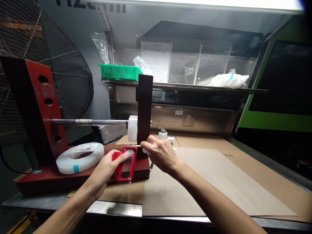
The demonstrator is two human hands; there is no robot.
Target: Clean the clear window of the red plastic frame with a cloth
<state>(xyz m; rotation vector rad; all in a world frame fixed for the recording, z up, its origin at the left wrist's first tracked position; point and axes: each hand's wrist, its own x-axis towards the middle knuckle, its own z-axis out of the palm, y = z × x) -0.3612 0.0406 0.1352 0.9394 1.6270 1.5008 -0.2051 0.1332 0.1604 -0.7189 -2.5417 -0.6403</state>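
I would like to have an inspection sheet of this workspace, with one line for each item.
Surface: cardboard sheet lying on a metal-edged table.
Things in work: red part with a window, and thin pale stick beside its upper end.
Clutter: white roll resting on the base of the red stand; small white bottle behind the right hand.
Hands: left hand holds the red part; right hand grips the stick.
Cables: one dark line, probably a cable, at far left; its ends cannot be followed.
Surroundings: large fan at left, shelf with green bin behind, green-and-black machine at right.
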